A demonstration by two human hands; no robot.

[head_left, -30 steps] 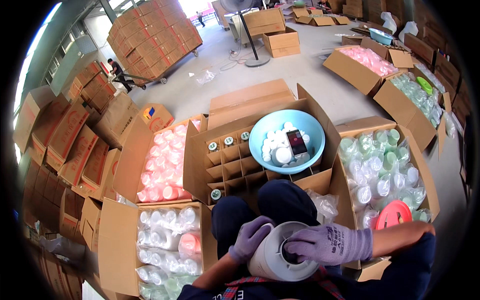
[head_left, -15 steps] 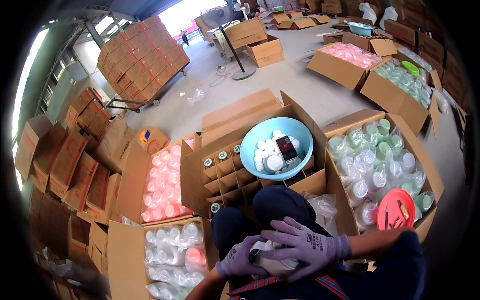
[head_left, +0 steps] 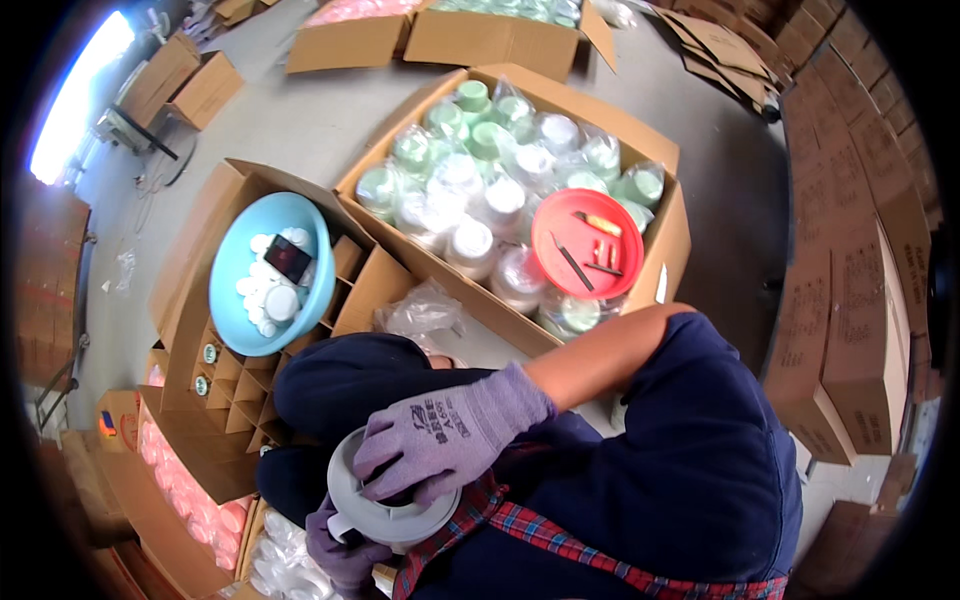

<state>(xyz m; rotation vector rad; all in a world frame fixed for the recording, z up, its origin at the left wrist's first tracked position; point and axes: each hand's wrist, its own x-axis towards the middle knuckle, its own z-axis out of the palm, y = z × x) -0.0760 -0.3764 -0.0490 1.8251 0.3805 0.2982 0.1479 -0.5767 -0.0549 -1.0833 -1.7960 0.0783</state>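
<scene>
A round pale-grey container (head_left: pixel 375 515) with a wide rim and a small tab sits in my lap, its top facing up. My right hand (head_left: pixel 440 430), in a purple-grey knit glove, lies over it with fingers bent down onto its dark middle; the fingertips are partly hidden. My left hand (head_left: pixel 345 550), gloved alike, grips the container from below on its left side, next to the tab. Part of that hand is behind the rim.
A blue basin (head_left: pixel 222 285) with white caps and a phone (head_left: pixel 288 258) rests on a divided carton (head_left: pixel 185 390) at left. Ahead, a carton (head_left: pixel 350 190) holds bagged green and white jars, with a red tray (head_left: pixel 560 215) of tools on top. Stacked cartons (head_left: pixel 830 330) line the right.
The view has swung to the right. My right hand has shifted from lying flat across the container to fingers bent over its middle, and the container's round top now shows. My left hand still holds it.
</scene>
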